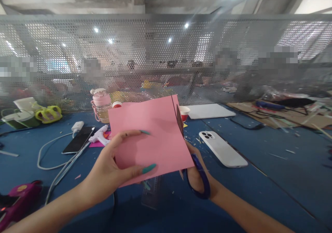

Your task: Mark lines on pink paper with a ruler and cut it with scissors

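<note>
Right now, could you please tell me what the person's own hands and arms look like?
The left hand has long teal nails on the thumb and one finger, plus a small dark mark on that finger. The right hand is partly hidden, so its nails cannot be seen. Both forearms are without sleeves where they show, and no watch, bracelet or glove is visible.

From my station I see long, tapered teal nails (148, 168) on the left hand (116, 160), a small dark mark (126, 134) on its forefinger (132, 133), and both forearms (74, 200) bare.
</note>
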`<state>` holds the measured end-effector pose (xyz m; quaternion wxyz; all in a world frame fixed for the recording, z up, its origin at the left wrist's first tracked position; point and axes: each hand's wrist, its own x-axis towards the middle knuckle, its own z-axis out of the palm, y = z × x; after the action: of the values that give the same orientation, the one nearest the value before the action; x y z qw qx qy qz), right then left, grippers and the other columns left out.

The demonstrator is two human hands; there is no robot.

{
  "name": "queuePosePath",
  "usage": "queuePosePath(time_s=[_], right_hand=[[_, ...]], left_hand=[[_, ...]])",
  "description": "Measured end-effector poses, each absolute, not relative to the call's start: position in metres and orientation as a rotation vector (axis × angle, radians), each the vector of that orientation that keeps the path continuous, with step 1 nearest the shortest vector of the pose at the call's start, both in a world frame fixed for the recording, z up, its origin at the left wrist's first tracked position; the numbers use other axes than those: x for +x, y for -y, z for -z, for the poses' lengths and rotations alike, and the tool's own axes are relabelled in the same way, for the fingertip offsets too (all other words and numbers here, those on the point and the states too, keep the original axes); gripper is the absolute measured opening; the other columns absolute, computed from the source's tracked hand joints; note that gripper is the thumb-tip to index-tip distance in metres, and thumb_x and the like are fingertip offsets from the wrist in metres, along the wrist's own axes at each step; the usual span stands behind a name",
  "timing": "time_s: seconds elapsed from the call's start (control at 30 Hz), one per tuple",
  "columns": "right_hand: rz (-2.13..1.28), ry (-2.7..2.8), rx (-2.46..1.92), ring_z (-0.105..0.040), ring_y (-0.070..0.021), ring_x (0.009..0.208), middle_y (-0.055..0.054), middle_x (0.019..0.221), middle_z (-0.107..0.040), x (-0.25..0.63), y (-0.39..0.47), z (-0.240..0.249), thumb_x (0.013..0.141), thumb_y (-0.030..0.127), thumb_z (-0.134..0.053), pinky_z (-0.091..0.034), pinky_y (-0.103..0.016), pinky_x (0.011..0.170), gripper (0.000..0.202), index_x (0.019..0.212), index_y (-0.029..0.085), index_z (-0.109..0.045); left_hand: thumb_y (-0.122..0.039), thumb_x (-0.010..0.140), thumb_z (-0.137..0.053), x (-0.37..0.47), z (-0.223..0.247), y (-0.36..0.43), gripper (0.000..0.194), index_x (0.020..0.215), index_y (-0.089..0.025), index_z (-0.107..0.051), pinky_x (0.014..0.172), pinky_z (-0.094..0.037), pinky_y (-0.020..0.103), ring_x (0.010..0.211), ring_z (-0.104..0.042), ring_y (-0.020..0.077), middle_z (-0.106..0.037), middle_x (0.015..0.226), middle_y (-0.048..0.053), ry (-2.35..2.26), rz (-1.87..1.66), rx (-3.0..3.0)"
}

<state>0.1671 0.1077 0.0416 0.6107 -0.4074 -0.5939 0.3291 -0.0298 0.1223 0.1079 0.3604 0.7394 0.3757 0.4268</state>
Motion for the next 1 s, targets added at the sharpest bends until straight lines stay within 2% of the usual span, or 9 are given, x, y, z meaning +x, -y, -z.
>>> queuePosePath(time_s=[0.2,0.37,0.5,1.0], right_hand=[[-0.718,1.382,-0.914,-0.031,-0.0053,0.029,0.009,0.043,-0.036,0.167,-0.1089,-0.0432,0.077,0.049,-0.054,-0.026,-0.019,0.027,0.031,0.065,0.022,-0.043],[-0.747,1.363,-0.898,-0.028,-0.0048,0.029,0.009,0.042,-0.037,0.1663,-0.1083,-0.0457,0.075,0.044,-0.057,-0.024,-0.018,0.027,0.029,0.064,0.022,-0.044],[-0.758,1.381,-0.926,-0.03,-0.0053,0.029,0.009,0.041,-0.036,0.1669,-0.1074,-0.0464,0.076,0.041,-0.055,-0.026,-0.018,0.028,0.026,0.065,0.022,-0.042],[-0.786,1.377,-0.923,-0.029,-0.0061,0.027,0.01,0.042,-0.033,0.1686,-0.1084,-0.04,0.077,0.046,-0.052,-0.025,-0.02,0.027,0.027,0.069,0.022,-0.043]], left_hand=[[-0.025,0.063,-0.073,-0.0298,-0.1089,-0.122,0.048,0.108,-0.025,-0.057,0.085,-0.053,0.036,0.111,-0.054,0.0252,-0.06,0.117,0.004,-1.022,-1.103,1.964],[-0.025,0.065,-0.072,-0.0318,-0.1081,-0.1239,0.049,0.111,-0.027,-0.054,0.08,-0.055,0.032,0.108,-0.056,0.0231,-0.058,0.118,0.002,-0.974,-1.073,1.983],[-0.025,0.065,-0.072,-0.0326,-0.1089,-0.1246,0.049,0.11,-0.027,-0.054,0.084,-0.053,0.032,0.108,-0.056,0.022,-0.059,0.118,0.001,-0.982,-1.068,2.023],[-0.023,0.063,-0.072,-0.0326,-0.1111,-0.1249,0.05,0.11,-0.026,-0.055,0.087,-0.052,0.037,0.111,-0.054,0.0257,-0.058,0.118,0.004,-0.979,-1.051,1.987]])
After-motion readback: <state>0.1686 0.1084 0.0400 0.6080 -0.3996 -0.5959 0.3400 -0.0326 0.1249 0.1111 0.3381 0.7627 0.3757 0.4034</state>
